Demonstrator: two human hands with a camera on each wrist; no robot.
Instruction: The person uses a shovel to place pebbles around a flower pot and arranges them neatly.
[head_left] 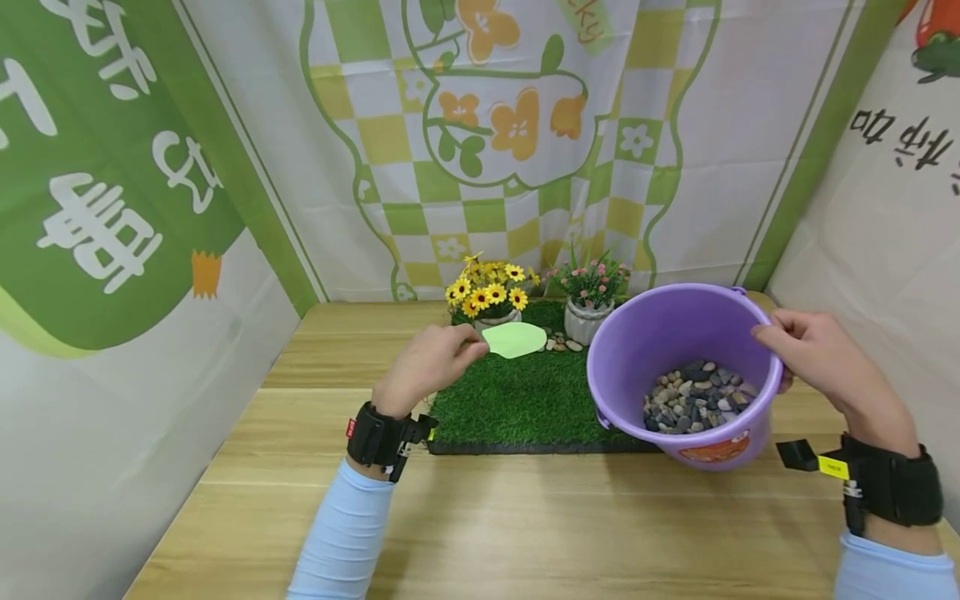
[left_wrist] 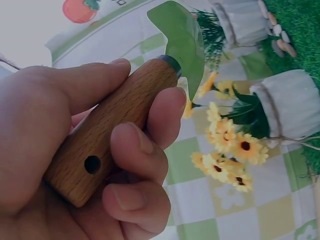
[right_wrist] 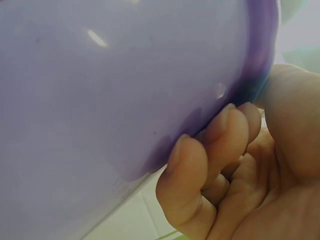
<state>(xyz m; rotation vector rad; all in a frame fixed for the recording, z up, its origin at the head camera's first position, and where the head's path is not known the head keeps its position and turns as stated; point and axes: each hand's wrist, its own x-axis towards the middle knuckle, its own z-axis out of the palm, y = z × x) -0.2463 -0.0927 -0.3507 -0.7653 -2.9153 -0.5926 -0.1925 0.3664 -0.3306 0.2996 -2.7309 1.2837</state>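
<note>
Our left hand [head_left: 431, 367] wraps around the wooden handle [left_wrist: 117, 120] of a green-bladed tool [head_left: 516, 340], probably to steady it over the turf mat [head_left: 495, 408]. At right, our right hand [head_left: 836, 362] grips the rim of the purple bucket [head_left: 652, 333], tilted towards us, seemingly showing its pebbles [head_left: 693, 400]. The yellow-flowered pot [head_left: 491, 293] and pink-flowered pot [head_left: 587, 321] stand far, perhaps as decoration.

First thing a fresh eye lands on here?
Likely the purple bucket of pebbles at right in the head view, its rim gripped by the right hand. Next, the wooden-handled tool with a pale green blade, mid-picture in the left hand. Then the yellow flowers toward the back of the grass mat.
</note>
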